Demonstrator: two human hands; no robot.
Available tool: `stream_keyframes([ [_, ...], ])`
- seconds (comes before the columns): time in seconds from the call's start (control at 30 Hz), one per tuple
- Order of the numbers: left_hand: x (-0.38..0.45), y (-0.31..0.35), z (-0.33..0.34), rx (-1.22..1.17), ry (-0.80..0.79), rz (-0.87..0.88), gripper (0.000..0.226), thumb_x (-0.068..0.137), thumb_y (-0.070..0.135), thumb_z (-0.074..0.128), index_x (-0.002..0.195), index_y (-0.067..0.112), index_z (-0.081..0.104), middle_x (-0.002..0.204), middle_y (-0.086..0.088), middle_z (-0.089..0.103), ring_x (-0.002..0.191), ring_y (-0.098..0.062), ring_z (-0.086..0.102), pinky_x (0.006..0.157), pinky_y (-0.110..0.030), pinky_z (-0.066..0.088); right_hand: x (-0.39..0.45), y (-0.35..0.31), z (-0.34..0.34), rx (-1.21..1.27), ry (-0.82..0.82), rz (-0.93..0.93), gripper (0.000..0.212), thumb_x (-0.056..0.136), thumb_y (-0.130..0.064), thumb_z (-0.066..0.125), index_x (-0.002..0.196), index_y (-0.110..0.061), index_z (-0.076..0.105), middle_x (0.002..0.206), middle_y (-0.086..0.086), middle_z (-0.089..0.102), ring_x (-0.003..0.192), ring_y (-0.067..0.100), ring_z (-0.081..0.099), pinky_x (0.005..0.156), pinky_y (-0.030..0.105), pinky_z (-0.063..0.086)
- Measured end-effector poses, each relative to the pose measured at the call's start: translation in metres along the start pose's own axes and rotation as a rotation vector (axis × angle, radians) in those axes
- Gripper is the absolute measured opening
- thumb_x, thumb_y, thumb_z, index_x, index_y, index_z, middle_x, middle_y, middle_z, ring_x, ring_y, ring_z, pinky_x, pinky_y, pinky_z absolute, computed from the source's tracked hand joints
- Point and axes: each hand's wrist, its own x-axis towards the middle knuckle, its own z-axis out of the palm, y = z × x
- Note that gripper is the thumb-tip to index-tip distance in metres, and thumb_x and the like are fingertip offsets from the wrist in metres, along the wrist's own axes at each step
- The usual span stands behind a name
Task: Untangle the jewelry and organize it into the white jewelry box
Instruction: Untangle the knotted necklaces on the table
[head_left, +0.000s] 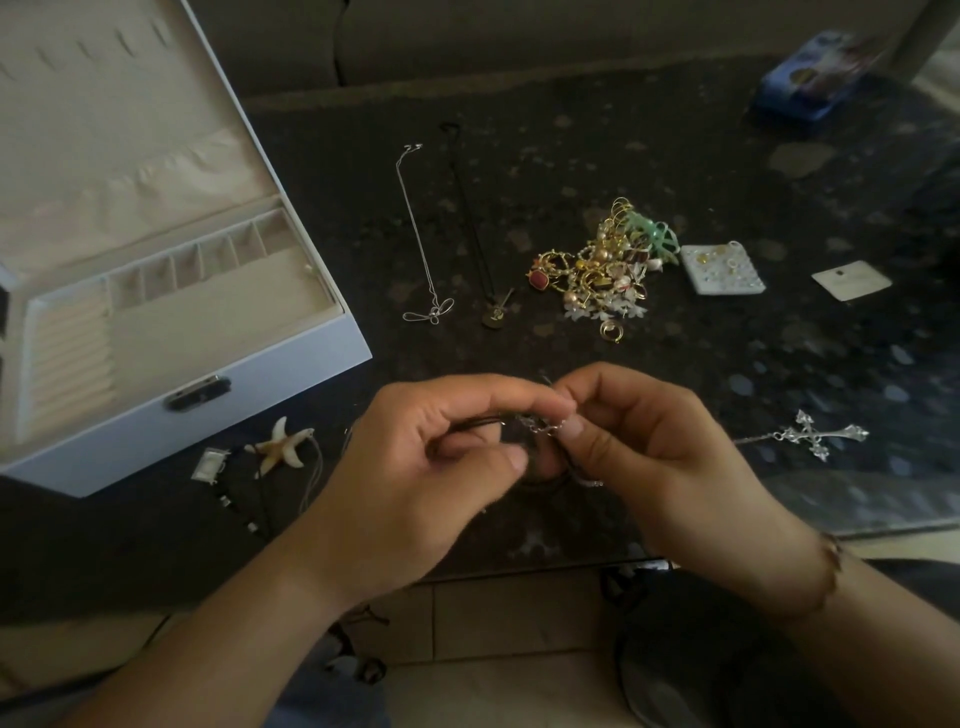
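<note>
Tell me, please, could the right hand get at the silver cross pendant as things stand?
Probably not yet: the way to the silver cross pendant looks free, but the right hand has its fingers pinching the tangled cord.

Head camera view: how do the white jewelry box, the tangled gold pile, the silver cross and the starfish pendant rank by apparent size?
1. white jewelry box, by far.
2. tangled gold pile.
3. silver cross and starfish pendant: they look about alike, so I would not rank them.

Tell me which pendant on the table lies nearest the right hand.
The silver cross pendant, just beside the right hand; the starfish pendant lies beyond the left hand.
</note>
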Motion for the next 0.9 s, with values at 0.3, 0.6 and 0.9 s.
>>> stream_keyframes([
  [0.3, 0.002, 0.002, 0.003, 0.139, 0.111, -0.05, 0.008, 0.089, 0.02, 0.062, 0.09, 0.023, 0.07, 0.066, 0.005, 0.064, 0.059, -0.008, 0.057, 0.056, -0.014, 0.044, 0.002, 0.0, 0.002, 0.086, 0.035, -0.008, 0.007, 0.089, -0.016, 0.053, 0.091, -0.012, 0.058, 0.071, 0.003, 0.067, 0.07, 0.01, 0.062, 0.066, 0.017, 0.047],
  [0.6, 0.003, 0.005, 0.003, 0.06, 0.003, -0.142, 0.008, 0.087, 0.023, 0.064, 0.083, 0.021, 0.07, 0.062, 0.008, 0.062, 0.055, -0.003, 0.055, 0.054, -0.012, 0.042, 0.002, -0.003, 0.004, 0.047, 0.064, -0.052, 0.007, 0.09, -0.012, 0.055, 0.094, -0.009, 0.061, 0.076, -0.002, 0.066, 0.073, 0.007, 0.064, 0.068, 0.018, 0.051],
  [0.9, 0.002, 0.008, 0.021, -0.37, 0.167, -0.309, 0.014, 0.085, 0.028, 0.06, 0.082, 0.024, 0.073, 0.059, 0.002, 0.054, 0.054, -0.009, 0.049, 0.049, -0.018, 0.04, -0.011, -0.01, 0.007, -0.674, 0.416, -0.458, 0.012, 0.086, -0.026, 0.066, 0.086, -0.015, 0.07, 0.083, -0.007, 0.063, 0.079, 0.011, 0.061, 0.07, 0.021, 0.044],
])
